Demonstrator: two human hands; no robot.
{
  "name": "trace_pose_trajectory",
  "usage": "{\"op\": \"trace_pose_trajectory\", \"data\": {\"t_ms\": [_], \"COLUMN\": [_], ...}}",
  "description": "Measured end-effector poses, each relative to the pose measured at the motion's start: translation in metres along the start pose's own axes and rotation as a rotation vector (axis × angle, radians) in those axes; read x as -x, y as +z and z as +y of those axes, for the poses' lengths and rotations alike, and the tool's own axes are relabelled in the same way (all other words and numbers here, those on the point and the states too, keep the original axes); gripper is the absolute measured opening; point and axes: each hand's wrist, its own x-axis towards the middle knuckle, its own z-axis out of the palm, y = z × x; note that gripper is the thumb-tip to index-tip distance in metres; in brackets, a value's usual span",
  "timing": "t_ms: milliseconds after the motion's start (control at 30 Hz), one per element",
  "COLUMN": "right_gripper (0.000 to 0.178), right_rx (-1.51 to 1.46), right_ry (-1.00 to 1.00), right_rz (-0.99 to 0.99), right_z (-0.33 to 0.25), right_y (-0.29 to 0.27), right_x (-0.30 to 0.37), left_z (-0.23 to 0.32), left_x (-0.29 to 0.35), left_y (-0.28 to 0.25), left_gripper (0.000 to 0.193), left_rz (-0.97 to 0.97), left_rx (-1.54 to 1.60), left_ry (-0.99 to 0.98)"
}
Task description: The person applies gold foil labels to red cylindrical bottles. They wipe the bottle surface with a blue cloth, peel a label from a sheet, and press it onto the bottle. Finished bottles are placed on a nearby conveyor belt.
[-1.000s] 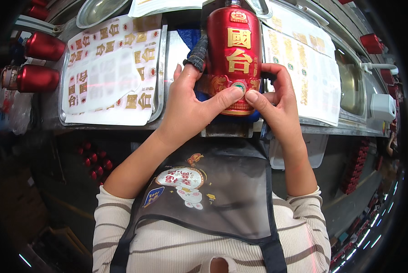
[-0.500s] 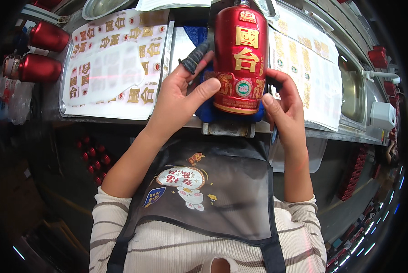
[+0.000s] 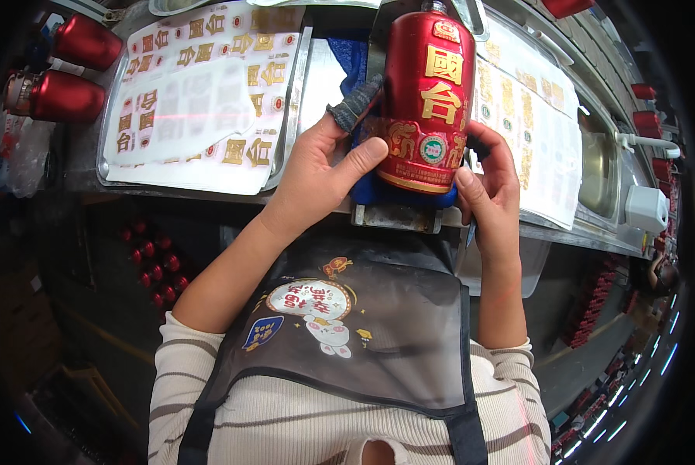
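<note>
A red bottle (image 3: 427, 74) with raised gold characters, gold ornaments and a round green-and-white emblem lies with its neck pointing away from me. It rests on a blue cloth (image 3: 348, 58) at the bench's front edge. My left hand (image 3: 328, 159) holds its lower left side, the thumb pressing on the front and a dark grey wrap on the index finger. My right hand (image 3: 491, 182) grips the lower right edge between thumb and fingers, one of them darkly covered. A thin bluish stick-like thing shows below the right hand; its kind is unclear.
Left stands a metal tray (image 3: 299, 101) with sheets of gold decals (image 3: 243, 151); more decal sheets (image 3: 553, 167) lie right. Two red bottles (image 3: 68, 95) lie far left. A sink (image 3: 599, 174) and white jug (image 3: 646, 208) are at right. Several red bottles (image 3: 154, 271) stand below.
The upper scene has shifted slightly right in the picture, bottle and hands with it. The bottle is tilted a little more. Both hands keep their hold near its base.
</note>
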Motion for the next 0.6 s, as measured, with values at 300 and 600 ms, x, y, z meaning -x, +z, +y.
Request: {"op": "trace_pose_trajectory", "data": {"t_ms": [300,600], "right_gripper": [0.058,0.059], "right_rx": [0.043,-0.014], "right_ry": [-0.019,-0.002], "right_rz": [0.002,-0.021], "right_z": [-0.001,-0.001], "right_y": [0.004,0.002], "right_x": [0.002,0.002], "left_z": [-0.009,-0.007], "left_x": [-0.01,-0.012], "left_y": [0.007,0.008], "left_gripper": [0.057,0.056], "left_rz": [0.083,0.123], "left_rx": [0.012,0.031], "left_ry": [0.033,0.001]}}
